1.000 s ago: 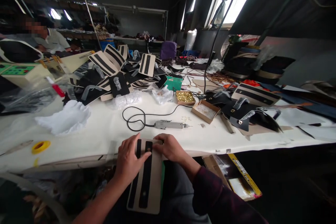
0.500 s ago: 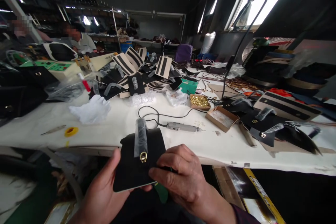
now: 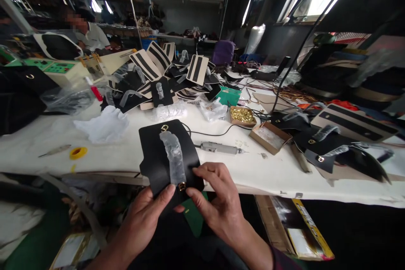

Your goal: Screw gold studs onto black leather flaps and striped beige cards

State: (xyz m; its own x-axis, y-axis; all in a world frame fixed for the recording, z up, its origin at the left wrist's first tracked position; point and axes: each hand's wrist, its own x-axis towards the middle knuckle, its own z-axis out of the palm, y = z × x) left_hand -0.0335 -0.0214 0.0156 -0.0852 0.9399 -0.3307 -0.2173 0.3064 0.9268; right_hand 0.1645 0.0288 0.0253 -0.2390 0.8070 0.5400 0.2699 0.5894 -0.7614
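A black bag panel [image 3: 155, 147] is tilted up over the table's front edge, with a handle wrapped in clear plastic [image 3: 174, 156] along its middle. Gold fittings hold the handle at both ends; the nearer gold buckle [image 3: 182, 186] lies between my hands. My left hand [image 3: 148, 206] grips the panel's lower left, thumb on top beside the handle's end and fingers mostly hidden beneath. On the lower right corner, my right hand [image 3: 221, 196] has its thumb and forefinger at the edge, thumb close to the buckle. Just beyond lies a grey electric screwdriver [image 3: 218, 148] with a black cord.
Behind are a heap of striped panels [image 3: 198, 69], a box of gold fittings [image 3: 243, 115] and a small cardboard carton [image 3: 270, 137]. At left lie a white cloth [image 3: 103, 124] and yellow tape roll [image 3: 78, 152]. More black panels [image 3: 316, 145] lie right. A person [image 3: 91, 33] sits far left.
The panel has tipped up and now shows its full handle and both gold fittings. My left thumb has moved onto its face; my right fingers have opened out somewhat along its edge.
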